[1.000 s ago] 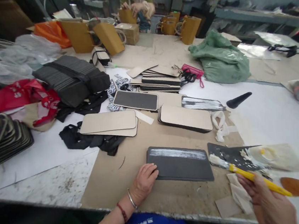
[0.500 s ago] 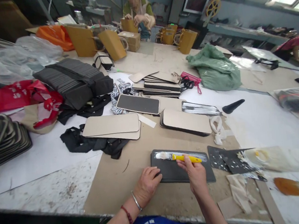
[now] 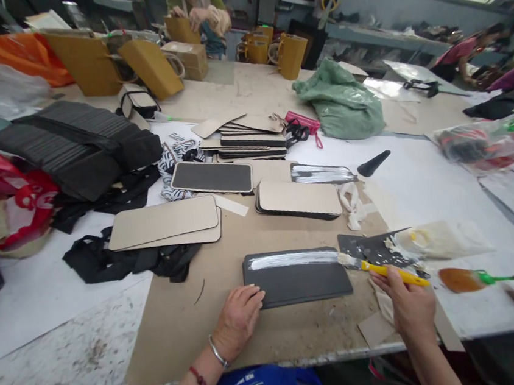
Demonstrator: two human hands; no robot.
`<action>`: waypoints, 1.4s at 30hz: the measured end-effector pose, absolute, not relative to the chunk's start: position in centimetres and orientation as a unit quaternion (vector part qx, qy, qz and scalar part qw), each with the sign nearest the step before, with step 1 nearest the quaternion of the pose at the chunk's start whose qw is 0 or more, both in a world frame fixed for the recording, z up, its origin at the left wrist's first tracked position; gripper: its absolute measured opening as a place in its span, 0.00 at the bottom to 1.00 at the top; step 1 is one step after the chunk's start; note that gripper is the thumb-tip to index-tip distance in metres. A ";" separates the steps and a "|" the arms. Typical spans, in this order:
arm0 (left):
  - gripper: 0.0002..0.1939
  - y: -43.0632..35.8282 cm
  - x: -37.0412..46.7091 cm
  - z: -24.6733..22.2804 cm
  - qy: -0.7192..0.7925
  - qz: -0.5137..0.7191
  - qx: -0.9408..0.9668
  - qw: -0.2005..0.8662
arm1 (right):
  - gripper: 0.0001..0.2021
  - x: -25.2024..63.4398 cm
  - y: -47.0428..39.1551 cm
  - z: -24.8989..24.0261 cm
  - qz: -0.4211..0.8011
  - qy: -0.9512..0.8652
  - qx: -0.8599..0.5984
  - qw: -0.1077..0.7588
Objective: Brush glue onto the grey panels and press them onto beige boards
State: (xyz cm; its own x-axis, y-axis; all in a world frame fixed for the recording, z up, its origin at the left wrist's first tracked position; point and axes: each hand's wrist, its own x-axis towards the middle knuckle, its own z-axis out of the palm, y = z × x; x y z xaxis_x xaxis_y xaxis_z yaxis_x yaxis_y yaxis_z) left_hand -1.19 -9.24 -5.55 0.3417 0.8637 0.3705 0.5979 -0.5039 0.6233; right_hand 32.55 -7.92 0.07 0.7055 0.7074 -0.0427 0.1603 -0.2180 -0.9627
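Observation:
A dark grey rectangular panel (image 3: pixel 301 286) lies in front of me, seemingly on others like it. A wet white band (image 3: pixel 287 259) runs along its far side. My left hand (image 3: pixel 240 317) lies with fingers stretched out at the panel's left edge, the fingertips touching it. In my right hand (image 3: pixel 409 305) is a paintbrush (image 3: pixel 394 273), gripped by its yellow handle. Its pale, coated bristles are at the panel's right end, beside the end of the band. Just right of the panel is a dark smeared sheet (image 3: pixel 368 248) with white blobs.
Pale-topped boards (image 3: pixel 298 197) are stacked beyond the panel, with two more boards (image 3: pixel 163 221) on black cloth at left. An orange-brown bottle (image 3: pixel 459 279) with a green nozzle lies at right. Farther back are a green bag (image 3: pixel 343 100) and a person (image 3: pixel 197 15) handling a brown box.
My right hand has drawn the brush rightward along the panel, and the white band now reaches nearly its whole length. My left hand stays at the left edge. The view has shifted right.

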 end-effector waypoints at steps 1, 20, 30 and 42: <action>0.14 -9.1 -1.4 -5.1 0.475 0.347 0.769 0.248 | 0.21 31.2 -8.3 0.5 0.266 -0.294 -0.737 0.547; 0.19 -3.1 -3.2 -4.4 0.497 0.435 0.435 0.611 | 0.17 14.1 -10.9 -0.6 0.067 -0.882 -0.388 0.257; 0.11 -3.6 -3.8 -3.6 0.497 0.340 0.610 0.515 | 0.14 15.7 -14.0 2.2 0.238 -0.788 -0.466 0.325; 0.19 -6.1 -3.6 -5.2 0.404 0.241 0.837 0.281 | 0.23 22.0 -13.0 -0.9 0.357 -0.336 -0.736 0.467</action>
State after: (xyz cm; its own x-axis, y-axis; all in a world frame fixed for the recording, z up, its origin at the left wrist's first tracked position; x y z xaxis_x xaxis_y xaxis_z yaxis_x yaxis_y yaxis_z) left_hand -3.64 -6.09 -5.23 0.5575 0.8113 0.1758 0.5414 -0.5159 0.6639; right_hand 21.97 -13.02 -0.89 0.5192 0.8281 -0.2115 0.1621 -0.3383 -0.9270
